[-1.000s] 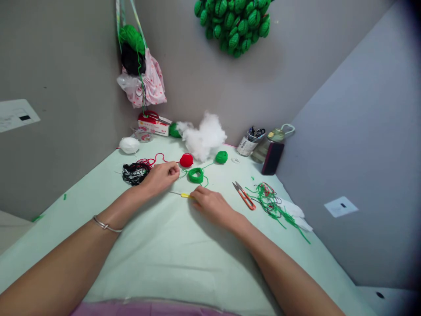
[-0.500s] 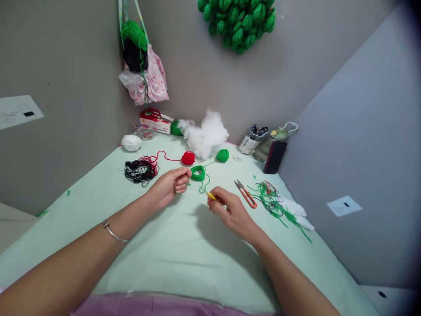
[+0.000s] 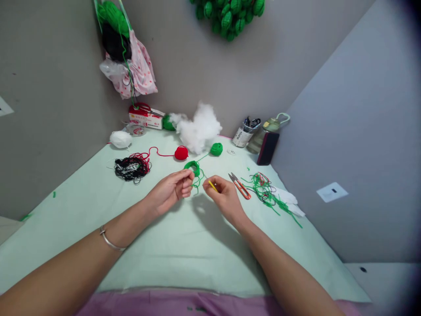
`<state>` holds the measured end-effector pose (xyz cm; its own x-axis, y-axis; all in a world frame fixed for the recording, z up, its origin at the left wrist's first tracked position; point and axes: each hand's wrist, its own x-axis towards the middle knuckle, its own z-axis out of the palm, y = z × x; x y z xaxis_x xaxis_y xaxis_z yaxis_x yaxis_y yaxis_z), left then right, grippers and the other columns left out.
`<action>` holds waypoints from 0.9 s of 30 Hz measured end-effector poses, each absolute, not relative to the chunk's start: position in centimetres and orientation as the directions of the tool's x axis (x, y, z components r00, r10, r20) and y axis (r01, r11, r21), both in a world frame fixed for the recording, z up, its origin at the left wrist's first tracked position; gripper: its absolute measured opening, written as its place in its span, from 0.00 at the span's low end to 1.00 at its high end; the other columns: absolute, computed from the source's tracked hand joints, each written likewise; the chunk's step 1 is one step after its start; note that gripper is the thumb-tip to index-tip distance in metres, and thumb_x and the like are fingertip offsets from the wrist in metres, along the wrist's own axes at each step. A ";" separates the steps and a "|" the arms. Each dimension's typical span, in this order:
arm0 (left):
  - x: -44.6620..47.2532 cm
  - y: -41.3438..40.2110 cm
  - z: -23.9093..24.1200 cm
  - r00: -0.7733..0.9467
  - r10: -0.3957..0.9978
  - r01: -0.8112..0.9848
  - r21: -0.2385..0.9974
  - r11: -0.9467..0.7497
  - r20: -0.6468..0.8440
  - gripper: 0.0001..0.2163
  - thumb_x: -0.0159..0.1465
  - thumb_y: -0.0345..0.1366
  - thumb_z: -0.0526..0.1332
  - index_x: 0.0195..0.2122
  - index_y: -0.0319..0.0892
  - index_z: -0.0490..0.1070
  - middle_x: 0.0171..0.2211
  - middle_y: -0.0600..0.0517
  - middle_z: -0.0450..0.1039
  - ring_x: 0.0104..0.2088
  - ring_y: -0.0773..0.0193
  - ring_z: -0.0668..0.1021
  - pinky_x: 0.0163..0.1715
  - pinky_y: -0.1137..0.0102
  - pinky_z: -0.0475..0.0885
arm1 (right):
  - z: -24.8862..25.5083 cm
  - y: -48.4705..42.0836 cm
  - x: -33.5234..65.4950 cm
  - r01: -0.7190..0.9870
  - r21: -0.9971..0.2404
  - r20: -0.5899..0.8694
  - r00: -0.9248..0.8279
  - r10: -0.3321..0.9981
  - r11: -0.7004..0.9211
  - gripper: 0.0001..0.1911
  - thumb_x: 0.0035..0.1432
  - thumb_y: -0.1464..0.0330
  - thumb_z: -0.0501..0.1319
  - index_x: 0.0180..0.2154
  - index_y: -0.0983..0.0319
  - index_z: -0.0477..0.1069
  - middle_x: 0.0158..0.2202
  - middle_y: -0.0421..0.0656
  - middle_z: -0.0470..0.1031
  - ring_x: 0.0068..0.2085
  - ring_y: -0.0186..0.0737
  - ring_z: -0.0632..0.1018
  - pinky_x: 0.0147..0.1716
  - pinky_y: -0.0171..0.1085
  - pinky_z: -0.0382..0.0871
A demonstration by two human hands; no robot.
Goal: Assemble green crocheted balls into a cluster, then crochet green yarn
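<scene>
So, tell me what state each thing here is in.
Left hand: fingers curled, contents unclear
Right hand: closed on yellow-handled tool
Green yarn coil: wound in ring
Orange snips: blades apart
Red yarn ball: wound, strand trailing
Black yarn: loosely tangled
White stuffing: fluffed up
Phone: standing upright
Pen cup: upright, filled
Bottle: upright
Dotted bag: hanging

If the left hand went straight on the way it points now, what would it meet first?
Most likely the green yarn ring, just beyond the left hand. The hand's height is unclear, so it might pass over it toward the green ball.
</scene>
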<state>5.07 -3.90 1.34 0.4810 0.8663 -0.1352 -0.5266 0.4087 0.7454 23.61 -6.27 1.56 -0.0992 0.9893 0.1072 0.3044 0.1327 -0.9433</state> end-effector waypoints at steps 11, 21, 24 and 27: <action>4.7 -4.3 1.5 0.487 0.868 -0.479 0.800 0.362 -0.101 0.10 0.65 0.39 0.63 0.29 0.39 0.70 0.20 0.58 0.57 0.20 0.72 0.62 0.21 0.78 0.63 | 1.0 -6.4 22.6 0.252 -0.967 -0.041 -0.326 0.945 0.045 0.12 0.54 0.60 0.66 0.28 0.62 0.73 0.23 0.37 0.68 0.27 0.32 0.63 0.28 0.34 0.56; 4.0 -5.2 0.9 0.422 0.877 0.334 0.861 -0.385 0.229 0.18 0.67 0.47 0.58 0.24 0.42 0.75 0.19 0.55 0.64 0.23 0.67 0.62 0.27 0.71 0.57 | 2.5 -6.0 24.8 0.032 -0.929 -0.327 -0.535 0.779 -0.368 0.18 0.51 0.56 0.72 0.29 0.64 0.74 0.20 0.33 0.67 0.18 0.22 0.51 0.20 0.33 0.39; 4.4 -5.4 0.4 0.365 0.885 0.388 0.817 -0.425 0.287 0.14 0.67 0.45 0.57 0.36 0.44 0.80 0.28 0.52 0.77 0.27 0.63 0.71 0.33 0.70 0.62 | 2.4 -6.1 24.4 -0.022 -0.932 -0.300 -0.514 0.804 -0.361 0.18 0.50 0.57 0.73 0.28 0.65 0.73 0.21 0.34 0.68 0.18 0.21 0.52 0.20 0.33 0.39; 4.7 -5.2 0.2 0.337 0.903 0.389 0.833 -0.392 0.268 0.15 0.68 0.45 0.56 0.43 0.45 0.79 0.34 0.51 0.80 0.30 0.61 0.74 0.36 0.69 0.64 | 2.4 -6.2 24.2 -0.065 -0.936 -0.275 -0.474 0.837 -0.345 0.17 0.49 0.59 0.73 0.31 0.65 0.75 0.24 0.35 0.71 0.18 0.20 0.53 0.21 0.33 0.38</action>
<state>4.69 -5.21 0.15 0.3367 0.9028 0.2676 0.3894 -0.3922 0.8334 24.18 -6.19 2.44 -0.4736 0.8367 -0.2749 -0.0653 -0.3446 -0.9365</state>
